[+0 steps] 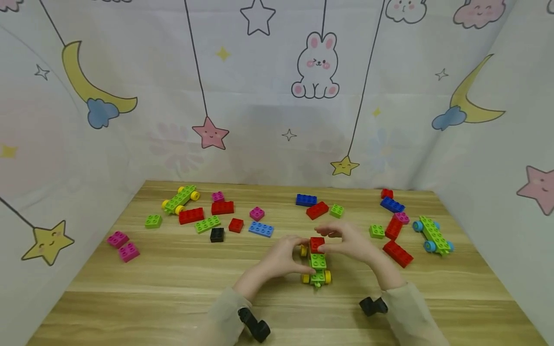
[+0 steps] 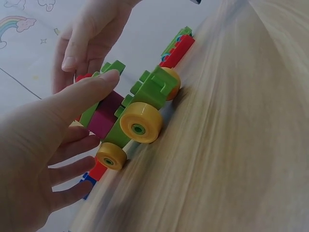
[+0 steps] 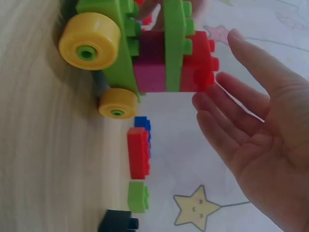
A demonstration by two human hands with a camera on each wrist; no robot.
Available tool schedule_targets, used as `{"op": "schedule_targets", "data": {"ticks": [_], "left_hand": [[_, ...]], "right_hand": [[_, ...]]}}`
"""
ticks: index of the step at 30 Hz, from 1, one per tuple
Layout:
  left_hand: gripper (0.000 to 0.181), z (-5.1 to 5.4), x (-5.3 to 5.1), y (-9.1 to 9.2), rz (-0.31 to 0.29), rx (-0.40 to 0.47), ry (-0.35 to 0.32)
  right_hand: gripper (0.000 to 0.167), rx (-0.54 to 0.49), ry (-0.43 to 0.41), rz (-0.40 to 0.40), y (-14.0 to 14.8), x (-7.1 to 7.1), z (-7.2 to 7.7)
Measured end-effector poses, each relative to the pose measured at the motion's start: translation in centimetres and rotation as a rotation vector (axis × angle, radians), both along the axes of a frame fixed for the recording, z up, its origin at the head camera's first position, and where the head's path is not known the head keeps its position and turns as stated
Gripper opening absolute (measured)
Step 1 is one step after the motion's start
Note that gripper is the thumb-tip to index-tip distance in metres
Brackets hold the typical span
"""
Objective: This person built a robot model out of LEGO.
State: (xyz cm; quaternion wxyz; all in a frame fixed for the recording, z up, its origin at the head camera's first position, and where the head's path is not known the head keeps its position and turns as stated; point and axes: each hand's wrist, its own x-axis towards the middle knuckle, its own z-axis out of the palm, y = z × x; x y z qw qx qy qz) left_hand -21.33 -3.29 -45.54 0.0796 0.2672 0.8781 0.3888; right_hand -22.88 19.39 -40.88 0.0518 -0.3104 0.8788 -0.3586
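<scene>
One stacked car between both hands, well inside visible table edges.

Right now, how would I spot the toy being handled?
On the wooden table, look between the left hand and right hand. There sits a green car with yellow wheels. Unlike the yellow-wheeled base and blue-wheeled base, it carries stacked bricks topped with red.

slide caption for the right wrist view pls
Right hand beside a toy car: red brick atop green brick atop magenta brick on a yellow-wheeled green chassis.
</scene>
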Motion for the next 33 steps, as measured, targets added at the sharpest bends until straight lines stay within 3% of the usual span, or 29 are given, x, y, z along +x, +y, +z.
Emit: {"op": "schedule_targets", "data": {"ticks": [14,24,33], "left_hand": [[0.073,0.4,0.2,0.2,0.002,0.006,0.019],[0.071,0.2,0.5,0.5,0.028,0.005,0.025],[0.072,1.0,0.4,1.5,0.041,-0.015,0.026]], "right_hand": [[0.039,-0.023,-0.026,-0.04,-0.5,0.5,-1.7],[0.037,-0.022,-0.005,-0.04,-0.5,0.6,-1.6],[0.038,-0.026,-0.004,-0.04,0.7,0.2,-1.3]]}}
